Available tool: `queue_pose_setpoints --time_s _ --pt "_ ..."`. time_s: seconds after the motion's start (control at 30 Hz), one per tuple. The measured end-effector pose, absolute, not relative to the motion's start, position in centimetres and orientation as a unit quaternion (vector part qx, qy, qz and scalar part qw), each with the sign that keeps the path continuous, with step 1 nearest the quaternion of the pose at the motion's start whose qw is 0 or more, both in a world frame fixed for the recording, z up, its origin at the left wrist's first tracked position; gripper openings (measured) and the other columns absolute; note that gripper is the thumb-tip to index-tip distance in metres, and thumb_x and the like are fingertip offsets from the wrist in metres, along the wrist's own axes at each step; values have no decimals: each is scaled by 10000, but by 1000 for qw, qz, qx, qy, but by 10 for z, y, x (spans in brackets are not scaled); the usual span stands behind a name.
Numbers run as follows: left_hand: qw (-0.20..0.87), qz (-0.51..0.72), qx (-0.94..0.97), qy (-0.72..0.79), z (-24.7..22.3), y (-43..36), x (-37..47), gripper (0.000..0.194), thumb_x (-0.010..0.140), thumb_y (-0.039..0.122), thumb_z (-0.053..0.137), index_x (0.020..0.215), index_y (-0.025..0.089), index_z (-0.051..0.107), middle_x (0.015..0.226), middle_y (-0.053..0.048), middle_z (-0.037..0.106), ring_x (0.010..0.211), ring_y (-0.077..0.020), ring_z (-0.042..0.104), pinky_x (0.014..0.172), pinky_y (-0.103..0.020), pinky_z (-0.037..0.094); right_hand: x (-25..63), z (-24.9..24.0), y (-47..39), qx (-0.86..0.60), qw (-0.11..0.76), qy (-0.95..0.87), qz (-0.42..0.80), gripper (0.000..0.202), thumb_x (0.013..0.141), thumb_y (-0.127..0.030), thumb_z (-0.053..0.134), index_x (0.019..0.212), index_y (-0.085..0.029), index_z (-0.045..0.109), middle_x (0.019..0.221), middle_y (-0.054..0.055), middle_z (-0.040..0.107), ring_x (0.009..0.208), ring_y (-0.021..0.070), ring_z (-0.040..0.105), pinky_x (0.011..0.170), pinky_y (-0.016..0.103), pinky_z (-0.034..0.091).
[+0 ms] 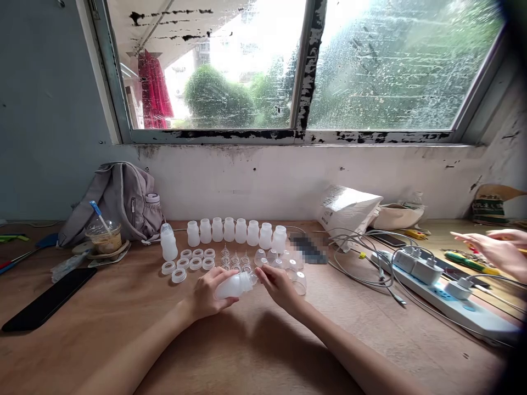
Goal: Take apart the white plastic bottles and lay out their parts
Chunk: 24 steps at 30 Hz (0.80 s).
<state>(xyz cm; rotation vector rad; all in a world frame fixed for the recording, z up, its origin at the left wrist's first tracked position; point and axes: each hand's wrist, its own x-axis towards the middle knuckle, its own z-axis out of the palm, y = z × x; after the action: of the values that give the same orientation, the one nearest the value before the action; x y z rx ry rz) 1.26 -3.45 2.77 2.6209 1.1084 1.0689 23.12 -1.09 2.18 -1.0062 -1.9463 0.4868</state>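
In the head view, the left hand (206, 293) is wrapped around a frosted bottle (230, 286), held tilted above the surface (230, 351) in front of the person. Its neck faces the right hand (278, 282), presumably so the fingertips can reach the mouth easily. The right hand's fingertips are pinched together there, seemingly on a small clear piece (254, 278), though its shape is hard to tell.

The parts lie grouped by kind, probably to keep each within reach. Eight open bottles (229, 230) stand upright in a back row. One capped bottle (168, 244) stands apart at their left, near eight white rings (178, 275). Clear teats (225, 252) sit beyond the held bottle, about six, partly hidden. Clear domed caps (300, 283) cluster beside the right hand, overlapping too much for a sure count. At far right is another person's hand (494, 249).
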Motion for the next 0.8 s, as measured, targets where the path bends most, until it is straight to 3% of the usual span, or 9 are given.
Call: queue_pose_setpoints --time_s 0.1,0.27,0.47,0.67,0.73,0.8 --pt "53 350 859 369 27 -35 13 540 668 363 624 1170 257 459 1008 -41 555 886 -184 541 777 -295 456 232 25 -13 -405 414 -794 188 405 848 -409 357 517 -177 321 478 -56 271 445 69 250 438 216 204" --pt "70 346 858 372 28 -35 12 535 671 367 617 1170 259 457 1006 -43 554 883 -185 535 778 -298 450 233 35 -21 -368 389 -813 230 245 845 -385 381 708 -186 424 547 -51 386 488 83 331 468 210 249" --pt "87 321 868 368 30 -38 13 536 672 366 612 1170 244 458 957 -46 552 852 -183 537 759 -294 452 230 31 -20 -382 386 -810 223 368 853 -397 354 556 -180 345 506 -50 314 467 79 268 457 224 213" --pt "136 333 856 372 34 -41 16 536 656 351 630 1154 224 479 977 -48 564 877 -192 533 789 -304 436 230 29 -19 -391 390 -793 259 418 859 -422 328 535 -168 397 482 -42 330 454 76 296 438 216 245" --pt "199 342 835 383 37 -40 17 501 676 372 610 1134 209 492 986 -46 576 871 -190 534 775 -298 435 231 32 -22 -380 398 -786 281 332 837 -418 391 632 -169 466 538 -31 413 485 81 369 451 206 303" --pt "280 342 806 393 40 -39 16 443 712 403 566 1096 188 516 937 -37 594 815 -178 541 713 -278 439 231 36 -25 -349 400 -785 320 239 788 -403 495 889 -187 507 724 5 518 623 107 482 537 213 396"
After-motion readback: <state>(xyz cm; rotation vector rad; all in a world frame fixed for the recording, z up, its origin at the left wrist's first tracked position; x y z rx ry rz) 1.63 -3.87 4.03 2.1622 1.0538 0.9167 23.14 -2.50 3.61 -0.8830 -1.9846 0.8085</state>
